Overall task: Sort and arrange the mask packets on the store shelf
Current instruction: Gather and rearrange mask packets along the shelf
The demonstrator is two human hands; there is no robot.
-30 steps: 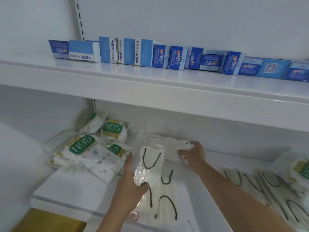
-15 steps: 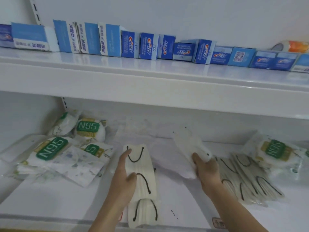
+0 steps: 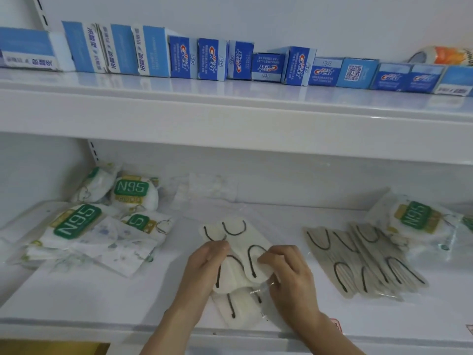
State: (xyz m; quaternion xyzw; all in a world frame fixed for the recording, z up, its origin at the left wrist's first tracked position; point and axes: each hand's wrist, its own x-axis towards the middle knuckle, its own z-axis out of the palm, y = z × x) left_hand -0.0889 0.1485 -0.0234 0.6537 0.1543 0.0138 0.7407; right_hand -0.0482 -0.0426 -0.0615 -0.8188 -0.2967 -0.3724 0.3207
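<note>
Both hands meet over a small stack of white mask packets with black ear loops (image 3: 236, 242) lying mid-shelf on the lower shelf (image 3: 102, 298). My left hand (image 3: 204, 267) grips the stack's left edge. My right hand (image 3: 289, 272) pinches the right side of the top packet, fingers curled. A heap of N95 packets with green labels (image 3: 76, 224) lies to the left. Right of my hands lies a fanned row of flat clear-wrapped packets with black loops (image 3: 363, 260), and one N95 packet (image 3: 414, 216) sits behind them.
The upper shelf (image 3: 230, 116) overhangs the work area and carries a row of blue toothpaste boxes (image 3: 212, 60). Clear plastic packets (image 3: 204, 190) lean against the back wall. A price tag (image 3: 335, 325) sits on the lower shelf's front lip.
My right hand has come left from the right-hand pile and brought a white packet onto the stack under my left hand. Both hands now hold that stack together.
</note>
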